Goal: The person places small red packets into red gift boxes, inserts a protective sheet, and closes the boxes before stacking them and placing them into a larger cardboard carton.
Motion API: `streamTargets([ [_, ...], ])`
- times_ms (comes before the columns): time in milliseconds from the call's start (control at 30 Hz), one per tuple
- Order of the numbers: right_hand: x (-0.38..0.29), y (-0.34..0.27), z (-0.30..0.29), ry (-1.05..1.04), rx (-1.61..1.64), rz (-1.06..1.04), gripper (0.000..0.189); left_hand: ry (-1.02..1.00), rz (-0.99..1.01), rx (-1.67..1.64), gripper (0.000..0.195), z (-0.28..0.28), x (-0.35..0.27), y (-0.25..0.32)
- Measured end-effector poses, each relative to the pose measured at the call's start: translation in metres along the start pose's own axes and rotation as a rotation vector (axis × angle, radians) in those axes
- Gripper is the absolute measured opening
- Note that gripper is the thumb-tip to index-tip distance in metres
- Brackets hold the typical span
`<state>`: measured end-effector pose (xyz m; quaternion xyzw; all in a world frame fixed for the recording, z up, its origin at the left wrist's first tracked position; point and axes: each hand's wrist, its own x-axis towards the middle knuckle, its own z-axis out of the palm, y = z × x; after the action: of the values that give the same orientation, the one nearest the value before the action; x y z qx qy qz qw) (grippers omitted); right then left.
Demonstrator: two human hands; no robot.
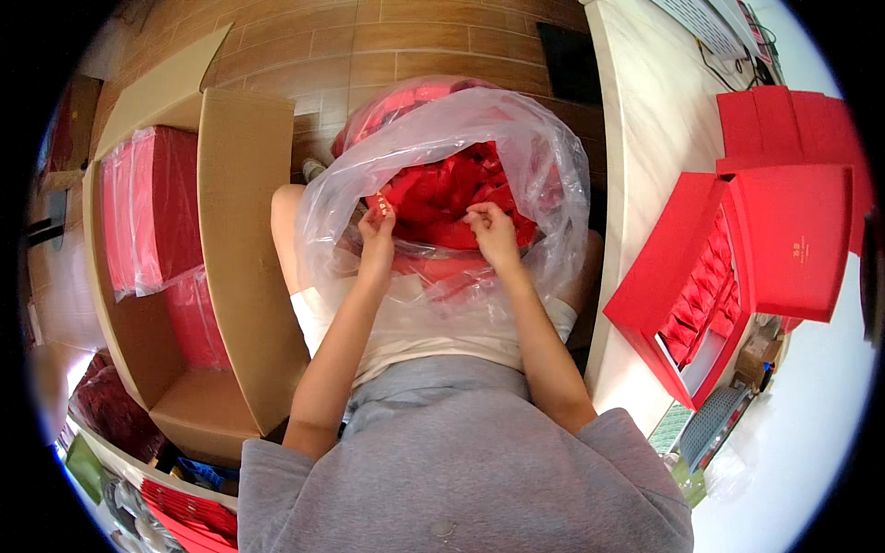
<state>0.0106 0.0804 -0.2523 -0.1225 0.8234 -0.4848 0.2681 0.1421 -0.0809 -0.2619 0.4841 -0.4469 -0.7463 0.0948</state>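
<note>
Between the person's knees rests a large clear plastic bag [553, 148], its mouth spread wide around many shiny red fabric pieces [453, 180]. At the left of the opening, my left hand [378, 225] pinches a red piece bearing gold marks [382, 204]. Over the right part of the red pieces is my right hand [492, 231], thumb and fingers bent close together; whether something thin is between them is not clear. Both wrists are over the near side of the bag.
An open cardboard box [245, 207] at the left holds red packs [176, 200] in clear plastic. On the pale marble-look counter [643, 138] at the right, an open red gift box [646, 259] contains folded red pieces [702, 297]. More red boxes [774, 124] stand behind it.
</note>
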Motion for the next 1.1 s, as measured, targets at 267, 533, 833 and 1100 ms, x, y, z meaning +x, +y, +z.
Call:
streamTargets([
  [267,-0.004,-0.007,0.054,-0.014,-0.616,-0.28,0.059,0.032,-0.202,-0.234,0.055,-0.004,-0.002,0.006],
  [533,0.024,-0.015,0.073,0.133,-0.03,-0.04,0.015,-0.048,-0.292,-0.307,0.055,-0.017,0.008,-0.008],
  [833,-0.028,-0.026,0.044,-0.314,0.728,0.24,0.025,-0.339,-0.163,-0.252,0.037,0.016,-0.031,0.034],
  [1100,0.029,-0.003,0.08,-0.055,0.144,0.061,0.028,-0.187,0.002,-0.352,0.033,-0.009,-0.049,0.043],
])
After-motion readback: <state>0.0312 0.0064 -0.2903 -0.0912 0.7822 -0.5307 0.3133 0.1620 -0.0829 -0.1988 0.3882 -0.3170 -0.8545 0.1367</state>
